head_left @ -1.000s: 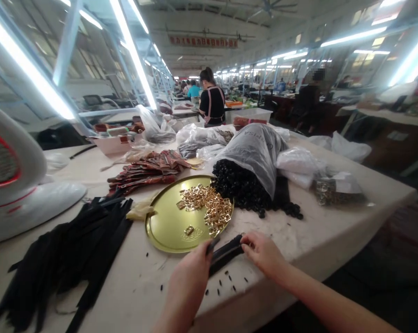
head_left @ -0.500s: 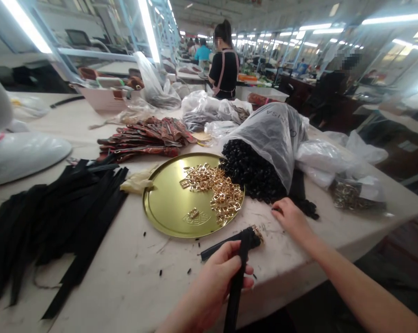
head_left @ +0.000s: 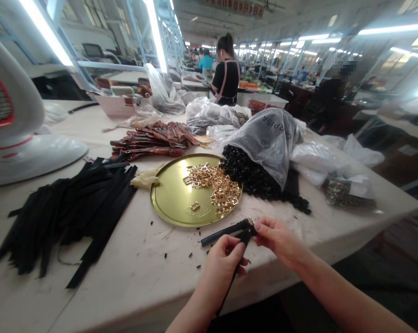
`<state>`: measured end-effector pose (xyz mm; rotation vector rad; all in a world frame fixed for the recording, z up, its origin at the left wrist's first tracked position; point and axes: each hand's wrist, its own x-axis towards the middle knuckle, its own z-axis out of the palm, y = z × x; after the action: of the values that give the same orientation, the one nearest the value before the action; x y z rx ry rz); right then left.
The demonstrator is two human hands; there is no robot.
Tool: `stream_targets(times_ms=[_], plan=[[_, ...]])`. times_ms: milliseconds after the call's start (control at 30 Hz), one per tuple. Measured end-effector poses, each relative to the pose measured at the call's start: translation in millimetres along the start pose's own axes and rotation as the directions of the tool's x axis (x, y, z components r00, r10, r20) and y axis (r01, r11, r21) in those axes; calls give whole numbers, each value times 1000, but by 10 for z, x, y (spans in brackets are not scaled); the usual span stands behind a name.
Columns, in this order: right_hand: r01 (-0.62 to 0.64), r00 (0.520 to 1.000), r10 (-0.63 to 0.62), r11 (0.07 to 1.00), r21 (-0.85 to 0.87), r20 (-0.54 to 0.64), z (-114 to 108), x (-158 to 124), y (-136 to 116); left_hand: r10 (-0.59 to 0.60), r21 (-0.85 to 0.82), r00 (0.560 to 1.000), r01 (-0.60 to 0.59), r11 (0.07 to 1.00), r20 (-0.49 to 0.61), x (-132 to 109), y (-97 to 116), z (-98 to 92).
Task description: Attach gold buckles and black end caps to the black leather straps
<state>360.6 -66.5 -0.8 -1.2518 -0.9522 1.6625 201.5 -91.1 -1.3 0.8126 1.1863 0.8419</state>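
Observation:
My left hand [head_left: 222, 259] is closed round a black strap [head_left: 232, 280], whose lower part hangs down over the table's front edge. At the strap's upper end, my right hand [head_left: 278, 238] pinches a small black piece, mostly hidden by the fingers. Just behind my hands lie finished-looking black straps [head_left: 222, 232] with gold metal at their right end. A round gold tray [head_left: 169, 199] holds a heap of gold buckles [head_left: 226, 194], with one apart near its front. Right of it, small black pieces [head_left: 250, 178] spill from a clear plastic bag [head_left: 264, 138].
Loose black straps [head_left: 80, 208] lie at left, near a white fan [head_left: 38, 157]. Behind the tray are reddish patterned strips [head_left: 156, 138] and plastic bags [head_left: 209, 111]. A bag of metal parts [head_left: 347, 192] sits at right. A person [head_left: 227, 76] stands beyond the table.
My right hand has moved left from beside the black pile to the strap's upper end, bringing a small black piece. My left hand still grips the strap, now turned more edge-on.

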Motion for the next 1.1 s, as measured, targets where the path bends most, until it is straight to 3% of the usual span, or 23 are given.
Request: stream_targets(times_ms=[200,567,767,933,1100], plan=[[173,985,-170,957,-232,33,55,-172,21,101,111,995,-99,989,-17,-158,27,-29],[286,957,-251,889,-358,143,36,-372,138,118,406,991,-133,904,63,-313,-81,-8],[85,973,-41,979,-188,226,79,-317,161,143,391,979,-190,901,146,-271,-91,-76],[120,990,-107,983,-141,94,93,-160,133,47,299,968,-123,946,247,-204,-159,-186],[67,979,-62,998,-20,197,361,-41,194,200,251,977,-213,944,79,-116,-97,-199]])
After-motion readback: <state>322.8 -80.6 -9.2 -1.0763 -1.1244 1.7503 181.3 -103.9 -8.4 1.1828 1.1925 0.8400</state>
